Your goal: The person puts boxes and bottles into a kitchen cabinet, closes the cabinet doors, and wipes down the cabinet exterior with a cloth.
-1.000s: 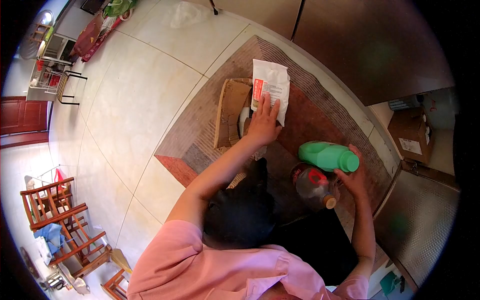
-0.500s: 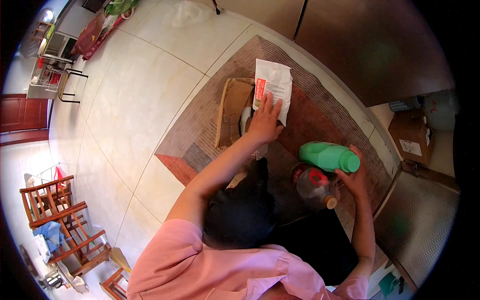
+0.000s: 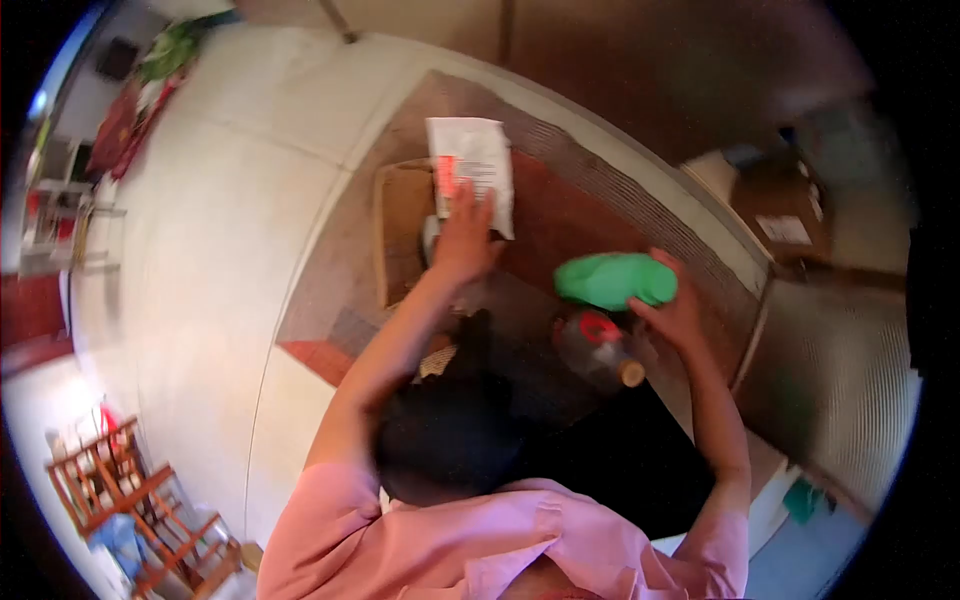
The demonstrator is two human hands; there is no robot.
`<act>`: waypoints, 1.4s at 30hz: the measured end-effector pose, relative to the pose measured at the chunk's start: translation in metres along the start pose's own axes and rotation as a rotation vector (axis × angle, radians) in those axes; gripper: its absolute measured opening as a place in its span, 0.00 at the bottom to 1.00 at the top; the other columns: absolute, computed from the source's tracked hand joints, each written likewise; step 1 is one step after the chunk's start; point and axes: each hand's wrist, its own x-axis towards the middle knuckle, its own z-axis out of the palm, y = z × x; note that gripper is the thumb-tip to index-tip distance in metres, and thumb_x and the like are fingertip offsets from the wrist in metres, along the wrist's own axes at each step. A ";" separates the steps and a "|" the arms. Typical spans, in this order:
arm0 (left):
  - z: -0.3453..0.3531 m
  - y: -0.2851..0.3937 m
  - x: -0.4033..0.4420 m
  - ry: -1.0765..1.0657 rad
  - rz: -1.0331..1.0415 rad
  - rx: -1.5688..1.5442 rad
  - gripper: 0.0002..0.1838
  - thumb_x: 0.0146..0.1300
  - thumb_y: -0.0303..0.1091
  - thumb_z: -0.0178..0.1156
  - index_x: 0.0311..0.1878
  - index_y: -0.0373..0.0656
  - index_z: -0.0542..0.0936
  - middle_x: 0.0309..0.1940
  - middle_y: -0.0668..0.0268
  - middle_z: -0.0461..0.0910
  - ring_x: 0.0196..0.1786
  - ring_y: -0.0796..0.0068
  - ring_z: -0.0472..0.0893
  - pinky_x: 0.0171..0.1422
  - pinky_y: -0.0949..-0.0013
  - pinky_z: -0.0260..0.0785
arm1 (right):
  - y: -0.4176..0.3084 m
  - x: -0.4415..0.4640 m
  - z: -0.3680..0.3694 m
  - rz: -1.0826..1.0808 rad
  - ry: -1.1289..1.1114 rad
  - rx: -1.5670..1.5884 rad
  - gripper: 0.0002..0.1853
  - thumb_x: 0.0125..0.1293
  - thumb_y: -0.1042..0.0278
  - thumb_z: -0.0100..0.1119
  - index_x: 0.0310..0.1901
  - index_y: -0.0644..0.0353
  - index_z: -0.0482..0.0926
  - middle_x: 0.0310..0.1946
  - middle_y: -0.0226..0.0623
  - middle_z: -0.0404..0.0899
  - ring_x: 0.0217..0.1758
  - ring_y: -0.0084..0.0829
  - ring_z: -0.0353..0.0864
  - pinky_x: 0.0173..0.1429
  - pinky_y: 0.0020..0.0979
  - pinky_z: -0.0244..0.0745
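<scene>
My left hand [image 3: 468, 240] rests with its fingers stretched out over the lower part of a white printed packet [image 3: 485, 150] with a red label. A cardboard box [image 3: 400, 215] with its flap raised lies beside that hand, partly hidden by it. On the right, my right hand [image 3: 678, 312] curls thumb and fingers around the cap end of a green plastic bottle [image 3: 605, 280], which lies on its side. Just below the bottle is a clear plastic bottle [image 3: 590, 350] with a red label and tan cap, also tilted over.
A patterned rug [image 3: 320, 300] lies under the things on the tiled floor [image 3: 230, 200]. At right stands a low cabinet with an open door [image 3: 830, 360] and a carton [image 3: 785, 215] inside. Wooden chairs [image 3: 140, 500] are at lower left.
The whole view has shifted and blurred as my head turned. Both hands keep about the same places relative to the packet and the green bottle.
</scene>
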 end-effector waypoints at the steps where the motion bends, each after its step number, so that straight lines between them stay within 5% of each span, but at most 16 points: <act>1: -0.001 0.000 0.001 -0.002 0.007 0.018 0.44 0.52 0.43 0.62 0.68 0.44 0.49 0.68 0.46 0.41 0.71 0.50 0.43 0.72 0.56 0.42 | -0.003 0.001 -0.001 -0.007 0.012 -0.036 0.36 0.42 0.59 0.72 0.54 0.60 0.67 0.55 0.43 0.67 0.60 0.42 0.65 0.62 0.40 0.60; 6: -0.008 0.001 -0.003 0.005 0.001 0.001 0.44 0.50 0.39 0.63 0.68 0.46 0.51 0.69 0.50 0.41 0.71 0.51 0.43 0.70 0.57 0.45 | -0.011 0.007 -0.003 0.104 0.052 -0.009 0.36 0.42 0.51 0.70 0.52 0.59 0.69 0.52 0.46 0.69 0.55 0.44 0.68 0.59 0.40 0.63; 12: -0.010 0.001 -0.002 0.011 0.021 0.067 0.43 0.49 0.38 0.63 0.67 0.45 0.53 0.68 0.50 0.42 0.71 0.52 0.44 0.69 0.56 0.47 | -0.017 0.025 -0.011 0.218 0.021 -0.036 0.31 0.42 0.56 0.71 0.48 0.60 0.71 0.45 0.43 0.73 0.49 0.37 0.73 0.54 0.36 0.67; 17: -0.009 0.008 -0.002 0.018 -0.007 0.125 0.41 0.51 0.37 0.62 0.67 0.44 0.53 0.67 0.49 0.48 0.69 0.50 0.48 0.68 0.54 0.50 | -0.013 0.049 -0.012 0.129 0.000 0.135 0.32 0.44 0.52 0.69 0.48 0.61 0.71 0.44 0.45 0.74 0.48 0.39 0.74 0.53 0.37 0.68; 19: -0.004 0.026 -0.006 0.164 0.156 0.061 0.39 0.53 0.35 0.60 0.66 0.42 0.53 0.63 0.47 0.55 0.66 0.50 0.57 0.66 0.55 0.53 | 0.000 0.061 -0.011 0.060 -0.023 0.161 0.34 0.44 0.47 0.68 0.49 0.61 0.70 0.45 0.46 0.75 0.49 0.41 0.74 0.54 0.40 0.68; 22: 0.001 0.071 -0.002 0.024 0.344 -0.248 0.36 0.54 0.32 0.58 0.65 0.41 0.55 0.59 0.46 0.61 0.62 0.49 0.63 0.64 0.58 0.57 | 0.006 0.069 -0.005 0.053 -0.061 0.136 0.33 0.46 0.47 0.66 0.50 0.61 0.71 0.45 0.47 0.75 0.50 0.40 0.74 0.54 0.39 0.68; 25: 0.029 0.089 0.018 -0.097 0.235 -0.518 0.34 0.54 0.31 0.57 0.64 0.39 0.56 0.60 0.46 0.60 0.62 0.49 0.63 0.63 0.59 0.58 | 0.000 0.070 -0.007 0.071 0.049 0.113 0.32 0.52 0.44 0.61 0.51 0.61 0.70 0.48 0.47 0.74 0.51 0.39 0.74 0.55 0.38 0.67; 29: 0.049 0.089 0.048 -0.197 0.177 -0.720 0.27 0.56 0.30 0.56 0.59 0.38 0.62 0.50 0.49 0.72 0.54 0.53 0.72 0.56 0.61 0.64 | 0.041 0.069 0.004 0.222 0.119 0.399 0.32 0.60 0.38 0.47 0.52 0.61 0.69 0.51 0.44 0.72 0.53 0.39 0.71 0.56 0.38 0.66; 34: 0.042 0.090 0.060 -0.097 0.174 -0.612 0.21 0.57 0.31 0.57 0.53 0.38 0.67 0.41 0.50 0.76 0.46 0.55 0.76 0.49 0.62 0.67 | 0.062 0.045 -0.001 0.376 0.226 0.537 0.28 0.65 0.41 0.41 0.53 0.60 0.69 0.48 0.36 0.73 0.51 0.31 0.72 0.53 0.33 0.67; 36: 0.046 0.089 0.064 -0.088 0.155 -0.633 0.20 0.57 0.32 0.57 0.52 0.38 0.67 0.41 0.50 0.76 0.46 0.55 0.77 0.48 0.62 0.67 | 0.068 0.035 -0.003 0.589 0.120 0.657 0.26 0.66 0.42 0.39 0.51 0.58 0.70 0.46 0.34 0.74 0.47 0.28 0.73 0.49 0.33 0.67; 42: 0.052 0.077 0.071 -0.005 0.076 -0.584 0.18 0.58 0.34 0.57 0.49 0.37 0.70 0.39 0.51 0.77 0.45 0.55 0.77 0.47 0.62 0.67 | 0.072 0.010 0.011 0.659 -0.147 0.687 0.24 0.66 0.45 0.40 0.50 0.57 0.70 0.44 0.33 0.74 0.44 0.25 0.73 0.46 0.30 0.69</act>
